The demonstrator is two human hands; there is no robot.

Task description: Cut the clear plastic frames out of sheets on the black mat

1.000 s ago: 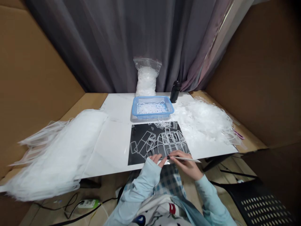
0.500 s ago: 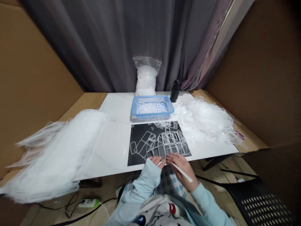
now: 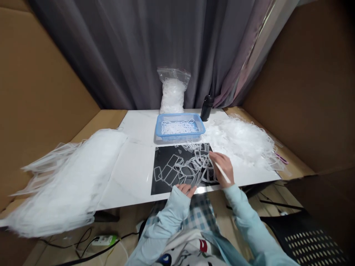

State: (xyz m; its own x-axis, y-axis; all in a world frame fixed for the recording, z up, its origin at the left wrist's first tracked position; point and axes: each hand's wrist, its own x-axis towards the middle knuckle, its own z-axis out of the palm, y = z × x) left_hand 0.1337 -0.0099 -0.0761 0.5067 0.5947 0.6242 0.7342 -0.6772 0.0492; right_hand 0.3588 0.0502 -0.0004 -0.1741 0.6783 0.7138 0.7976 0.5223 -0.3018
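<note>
White frames (image 3: 198,162): thin, linked outlines spread over the black mat (image 3: 162,153), most crowded in its middle and right part, with small pieces along its far edge.
Head view: looks down on the black mat, which lies at the near edge of a white worktop (image 3: 133,159).
Hands: apart from each other, both at the black mat.
Left hand (image 3: 186,189): low at the mat's near edge, fingers on or just over the white frames; whether they pinch anything, I cannot tell.
Right hand (image 3: 224,169): over the mat's right edge, closed on a white stick (image 3: 223,173) that slants back toward the person; whether the fingertips also touch a frame is too small to tell.
Blue basket (image 3: 166,136): just beyond the mat's far edge, with small white pieces inside.
Clear bag (image 3: 172,96): farther from the mat, behind the basket, upright and packed with white pieces.
Black bottle (image 3: 206,109): upright, beyond the mat's far right corner.
Loose heap (image 3: 244,142): right of the mat, translucent white, tangled.
Pink object (image 3: 282,159): well to the mat's right, at the heap's outer side.
White stack (image 3: 74,181): left of the mat, well apart from it.
Grey curtain (image 3: 133,55): hangs beyond everything, far behind the mat.
</note>
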